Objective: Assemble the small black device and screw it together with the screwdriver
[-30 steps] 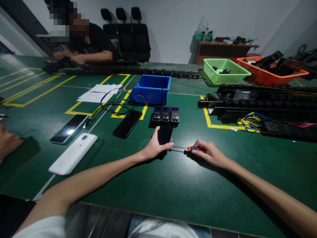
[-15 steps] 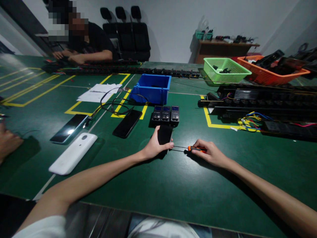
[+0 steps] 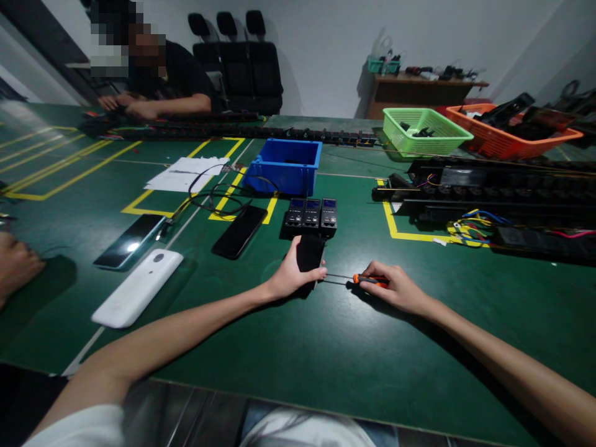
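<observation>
My left hand (image 3: 289,272) is closed around a black box-shaped device (image 3: 310,253), holding it near the tabletop with the thumb across its near part. In my right hand (image 3: 393,284) is an orange-and-black screwdriver (image 3: 357,279), gripped by its handle. Its thin shaft points left and meets the device's right side by my left thumb; the tip is hidden. Just beyond the held device stand three small black modules (image 3: 311,214) with dark blue screens, side by side. A black smartphone (image 3: 240,232) lies left of them.
Behind the modules stands a blue bin (image 3: 285,171), with a coiled black cable beside it. At left lie a white power bank-like object (image 3: 138,289) and a shiny phone (image 3: 130,242). Long black assemblies (image 3: 488,192) with wires occupy the right. Green (image 3: 426,146) and orange baskets sit behind; a co-worker sits across.
My hands, the device and the screwdriver keep practically the same position. At the left edge, another person's hand shifts slightly.
</observation>
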The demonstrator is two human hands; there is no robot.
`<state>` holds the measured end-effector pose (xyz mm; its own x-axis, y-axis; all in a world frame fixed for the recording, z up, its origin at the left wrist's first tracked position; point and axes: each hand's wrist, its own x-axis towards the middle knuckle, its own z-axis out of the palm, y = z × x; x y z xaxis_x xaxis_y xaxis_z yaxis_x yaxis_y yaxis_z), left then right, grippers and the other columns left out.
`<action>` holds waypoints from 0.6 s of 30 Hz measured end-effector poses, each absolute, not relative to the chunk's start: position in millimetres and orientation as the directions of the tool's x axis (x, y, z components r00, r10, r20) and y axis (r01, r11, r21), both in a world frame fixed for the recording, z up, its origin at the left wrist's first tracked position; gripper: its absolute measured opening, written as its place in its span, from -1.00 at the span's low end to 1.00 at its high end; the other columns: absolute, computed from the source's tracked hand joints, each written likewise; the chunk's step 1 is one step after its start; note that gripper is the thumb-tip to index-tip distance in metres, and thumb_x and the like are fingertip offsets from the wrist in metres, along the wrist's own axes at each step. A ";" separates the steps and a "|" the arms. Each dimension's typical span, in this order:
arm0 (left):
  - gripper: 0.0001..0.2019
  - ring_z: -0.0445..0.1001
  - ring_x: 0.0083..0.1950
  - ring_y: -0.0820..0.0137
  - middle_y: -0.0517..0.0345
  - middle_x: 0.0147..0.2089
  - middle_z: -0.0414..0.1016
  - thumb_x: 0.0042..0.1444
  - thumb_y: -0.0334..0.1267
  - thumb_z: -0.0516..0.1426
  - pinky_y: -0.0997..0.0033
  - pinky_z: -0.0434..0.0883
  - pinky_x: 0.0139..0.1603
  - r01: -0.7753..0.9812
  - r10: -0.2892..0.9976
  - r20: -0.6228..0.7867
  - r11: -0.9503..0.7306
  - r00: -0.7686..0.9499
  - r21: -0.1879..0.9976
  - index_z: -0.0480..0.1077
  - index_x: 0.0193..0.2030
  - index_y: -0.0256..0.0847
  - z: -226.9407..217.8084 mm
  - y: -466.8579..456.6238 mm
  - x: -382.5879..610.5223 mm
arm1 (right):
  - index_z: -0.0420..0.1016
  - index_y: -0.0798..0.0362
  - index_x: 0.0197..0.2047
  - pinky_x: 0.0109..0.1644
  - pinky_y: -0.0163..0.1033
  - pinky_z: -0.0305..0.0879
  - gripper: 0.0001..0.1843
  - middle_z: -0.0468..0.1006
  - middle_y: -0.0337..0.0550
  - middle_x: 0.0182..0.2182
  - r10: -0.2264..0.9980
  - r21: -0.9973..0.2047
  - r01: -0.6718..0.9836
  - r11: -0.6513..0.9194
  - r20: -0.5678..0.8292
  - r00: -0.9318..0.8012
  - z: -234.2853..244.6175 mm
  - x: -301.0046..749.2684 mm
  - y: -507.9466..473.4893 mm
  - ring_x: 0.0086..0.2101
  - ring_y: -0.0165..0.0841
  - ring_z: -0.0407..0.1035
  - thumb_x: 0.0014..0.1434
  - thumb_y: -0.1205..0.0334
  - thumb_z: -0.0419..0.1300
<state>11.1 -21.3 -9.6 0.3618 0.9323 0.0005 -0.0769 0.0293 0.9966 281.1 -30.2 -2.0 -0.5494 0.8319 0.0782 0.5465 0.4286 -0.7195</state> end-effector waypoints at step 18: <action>-0.37 0.54 -0.20 0.35 0.07 -0.14 0.42 -0.07 -0.23 0.33 0.27 0.48 -0.15 -0.021 0.938 0.022 -0.016 0.345 1.000 0.06 0.05 -0.17 -11.1 -21.0 10.2 | 0.40 0.09 -0.27 -0.38 -0.33 0.17 -0.78 0.54 -0.16 -0.41 0.834 -0.719 0.559 0.413 0.052 -0.549 -0.8 280.4 -30.0 -0.47 -0.41 0.35 0.21 0.09 0.17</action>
<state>10.2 -21.0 -11.1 0.3453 0.9382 0.0220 -0.0212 -0.0157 0.9997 280.4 -30.0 -0.8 -0.5492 0.8340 0.0523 0.5588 0.4131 -0.7191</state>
